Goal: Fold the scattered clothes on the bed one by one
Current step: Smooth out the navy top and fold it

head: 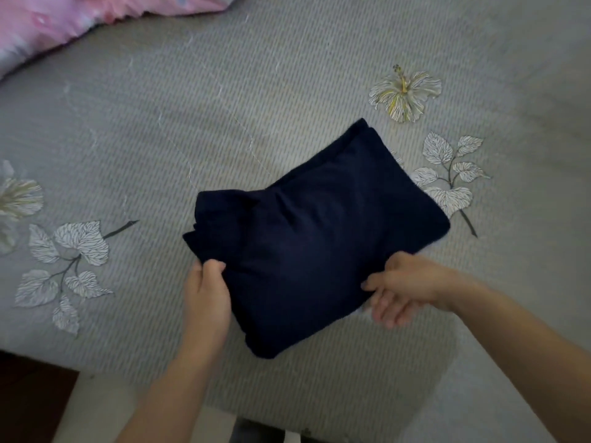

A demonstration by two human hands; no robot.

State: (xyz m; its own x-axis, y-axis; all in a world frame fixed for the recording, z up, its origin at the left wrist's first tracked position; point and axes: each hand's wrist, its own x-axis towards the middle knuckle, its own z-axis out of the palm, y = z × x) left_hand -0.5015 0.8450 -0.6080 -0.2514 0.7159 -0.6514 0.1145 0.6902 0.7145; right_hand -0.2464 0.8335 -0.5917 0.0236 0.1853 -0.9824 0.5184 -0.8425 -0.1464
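1. Bed: covered by a grey bedspread point(224, 107) with a fine woven stripe texture, printed with white outlined leaves and pale flowers. It fills nearly the whole view, and its near edge runs along the bottom.

2. Dark navy folded garment point(319, 238): soft plain fabric folded into a thick, roughly rectangular bundle. It lies on the bedspread a little right of centre, close to the near edge and set at a slant. One corner points toward the far right and another toward the viewer. Layered folds show at its left end.

3. Pink floral bedding point(64, 17): a rumpled heap at the far left corner of the bed, well apart from the garment.

4. Dark floor patch point(32, 394): visible at the lower left, beyond the bed's edge.

5. Left hand point(206, 295): bare forearm reaching in from below. The hand is at the garment's near-left corner. The thumb point(215, 267) lies on top of the fabric and the fingers are curled round the edge, pinching the layers.

6. Right hand point(409, 282): bare forearm entering from the lower right. The hand rests against the garment's near-right edge. Its fingers are mostly straight, loosely fanned and pointing left, with the tips touching the fabric. The picture is blurred here, and no pinch of cloth can be made out.

7. Leaf sprig print, left point(70, 257): well apart from the garment.

8. Leaf sprig print, right point(447, 174): just beside the garment's far-right edge and partly covered by it.

9. Pale flower print point(403, 94): just beyond the garment's far corner.
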